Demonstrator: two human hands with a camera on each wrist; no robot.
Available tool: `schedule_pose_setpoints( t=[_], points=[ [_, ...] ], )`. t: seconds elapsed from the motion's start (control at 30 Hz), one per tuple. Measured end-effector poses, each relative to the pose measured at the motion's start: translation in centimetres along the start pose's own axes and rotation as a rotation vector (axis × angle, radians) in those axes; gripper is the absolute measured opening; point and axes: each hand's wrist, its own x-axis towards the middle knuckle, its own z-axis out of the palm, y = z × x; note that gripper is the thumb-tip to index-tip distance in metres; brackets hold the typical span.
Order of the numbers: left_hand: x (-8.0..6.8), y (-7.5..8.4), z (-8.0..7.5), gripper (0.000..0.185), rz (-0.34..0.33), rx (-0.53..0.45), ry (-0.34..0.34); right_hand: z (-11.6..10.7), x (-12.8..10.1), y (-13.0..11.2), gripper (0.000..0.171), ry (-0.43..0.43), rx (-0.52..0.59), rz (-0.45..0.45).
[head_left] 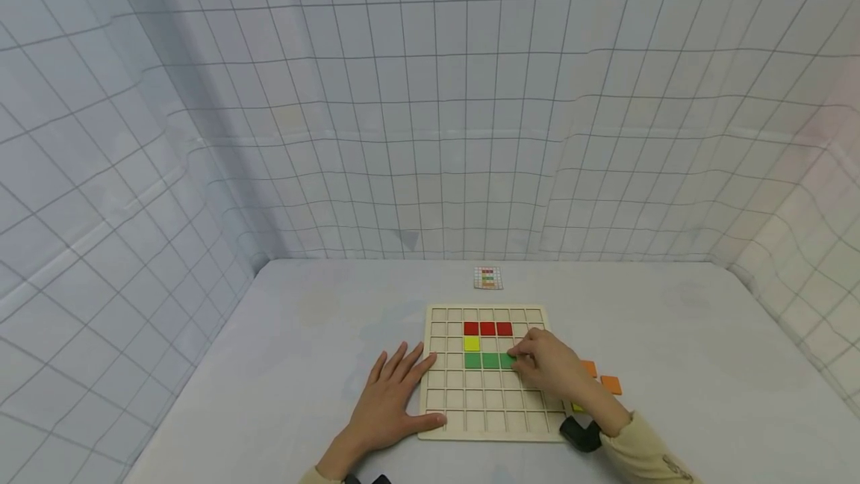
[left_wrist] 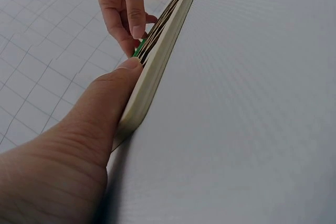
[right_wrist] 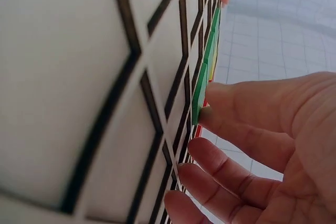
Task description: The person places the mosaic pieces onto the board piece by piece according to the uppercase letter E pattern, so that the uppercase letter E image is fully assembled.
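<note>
A pale grid board (head_left: 493, 399) lies flat on the white table. Three red tiles (head_left: 487, 329) form a row on it, with a yellow tile (head_left: 472, 343) below the leftmost. Under that runs a row of green tiles (head_left: 472, 360). My right hand (head_left: 554, 366) pinches the rightmost green tile (right_wrist: 199, 95) between thumb and index finger at its cell; the other fingers hover close to the board. Spread out, my left hand (head_left: 388, 402) rests at the board's left edge, its thumb (left_wrist: 100, 103) on the rim near the front corner.
Loose orange tiles (head_left: 611, 385) lie right of the board, and a yellow tile (head_left: 578, 407) is partly hidden by the right wrist. Behind the board is a small card (head_left: 487, 278) with a coloured grid pattern. Grid-lined white cloth (head_left: 430, 133) surrounds the table's back and sides.
</note>
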Motion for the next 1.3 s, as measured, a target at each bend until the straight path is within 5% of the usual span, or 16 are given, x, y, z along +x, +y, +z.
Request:
schedule_pose_setpoints(
  t=[0.3, 0.53, 0.87, 1.3],
  points=[
    [0.0, -0.1, 0.2, 0.090, -0.006, 0.000, -0.013, -1.0, -1.7, 0.8, 0.049, -0.120, 0.094, -0.036],
    [-0.1, -0.2, 0.2, 0.090, -0.003, 0.006, -0.008, -2.4, -3.4, 1.9, 0.030, -0.055, 0.181, -0.070],
    [-0.1, -0.2, 0.2, 0.091, -0.044, 0.017, -0.047, -4.8, -5.5, 3.5, 0.013, -0.045, 0.078, 0.126],
    [0.0, -0.2, 0.2, 0.091, -0.032, 0.020, -0.035, -5.2, -6.7, 4.8, 0.028, -0.153, 0.062, 0.136]
  ],
)
